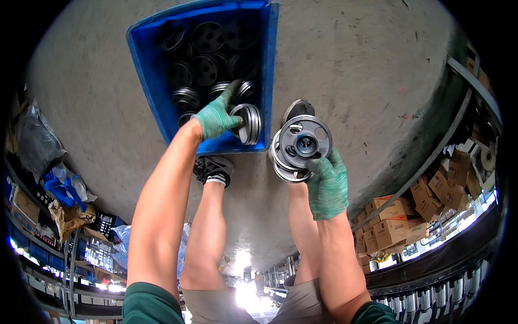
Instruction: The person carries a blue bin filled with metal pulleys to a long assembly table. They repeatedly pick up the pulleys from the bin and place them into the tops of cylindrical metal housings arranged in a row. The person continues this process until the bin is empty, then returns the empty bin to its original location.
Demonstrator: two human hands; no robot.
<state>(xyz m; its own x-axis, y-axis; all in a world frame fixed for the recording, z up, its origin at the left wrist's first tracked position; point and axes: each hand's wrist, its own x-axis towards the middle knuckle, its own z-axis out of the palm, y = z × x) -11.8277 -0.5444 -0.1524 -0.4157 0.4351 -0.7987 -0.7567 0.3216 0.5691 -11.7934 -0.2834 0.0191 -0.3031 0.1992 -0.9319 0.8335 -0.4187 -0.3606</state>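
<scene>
My right hand, in a green glove, is closed on the rim of a grey round weight plate with round cutouts and a raised hub. More plates overlap behind it, in front of my right shin and shoe. My left hand, gloved alike, is over the near part of a blue bin. Its fingers are spread, with the thumb against a stack of plates standing on edge by the bin's near right corner. Several dark plates fill the bin in rows.
The bin stands on a concrete floor, just ahead of my left shoe. Cardboard boxes are piled at the right beside a curved metal rail. Plastic bags and racks lie along the left.
</scene>
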